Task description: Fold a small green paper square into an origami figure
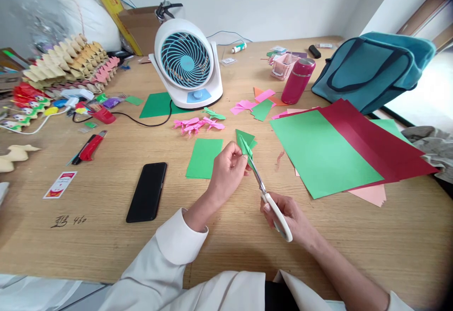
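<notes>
My left hand (228, 167) pinches a small folded green paper piece (245, 146) near the middle of the table. White-handled scissors (278, 216) are in my right hand (288, 214), their blades pointing up and left to the lower end of that piece. Whether the blades are fully closed is hard to tell. Just behind the piece lies a dark green paper scrap (249, 137). Left of my left hand is a stack of green rectangles (204, 157). Pink cut paper shapes (193, 125) and a green one (214, 114) lie farther back.
A white fan (186, 61) stands at the back. Large green (325, 150) and red sheets (375, 141) lie to the right, near a pink bottle (298, 80) and a teal bag (371, 70). A black phone (146, 192) and a red cutter (93, 147) lie to the left.
</notes>
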`<state>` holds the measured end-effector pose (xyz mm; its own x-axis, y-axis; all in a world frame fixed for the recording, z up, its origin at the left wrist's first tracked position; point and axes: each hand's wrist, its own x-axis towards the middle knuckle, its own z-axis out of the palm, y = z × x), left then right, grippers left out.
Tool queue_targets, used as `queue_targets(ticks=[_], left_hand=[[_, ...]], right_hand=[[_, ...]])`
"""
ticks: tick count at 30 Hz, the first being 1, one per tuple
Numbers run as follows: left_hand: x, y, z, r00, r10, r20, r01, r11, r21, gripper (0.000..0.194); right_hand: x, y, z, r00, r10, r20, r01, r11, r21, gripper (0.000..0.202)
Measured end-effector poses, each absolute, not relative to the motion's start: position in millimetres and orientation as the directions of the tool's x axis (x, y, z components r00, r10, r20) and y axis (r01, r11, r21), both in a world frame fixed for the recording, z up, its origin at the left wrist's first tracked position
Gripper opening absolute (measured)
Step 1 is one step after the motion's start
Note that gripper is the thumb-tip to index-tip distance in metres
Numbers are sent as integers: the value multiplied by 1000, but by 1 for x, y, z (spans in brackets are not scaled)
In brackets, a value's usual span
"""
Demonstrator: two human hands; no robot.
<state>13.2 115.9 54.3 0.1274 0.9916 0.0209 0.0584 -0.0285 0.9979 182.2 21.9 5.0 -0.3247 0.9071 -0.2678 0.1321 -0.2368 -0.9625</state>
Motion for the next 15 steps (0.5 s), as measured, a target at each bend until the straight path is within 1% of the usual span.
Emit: queue_targets(ticks=[2,7,11,15], left_hand=[[14,116,54,126,992,24,62,-32,998,16],[15,119,54,175,980,-96,-40,105,994,15],[14,120,55,193,976,-100,-35,109,993,16],[12,121,53,196,977,-80,-26,86,996,23]], right_hand=[[182,22,6,-323,907,-271,124,-244,-962,52],[182,22,7,-327,908,-262,99,-243,-965,52],[183,23,6,-322,911,-256,103,-235,-966,52],[184,22,2,-315,914,-254,149,-217,-965,49]])
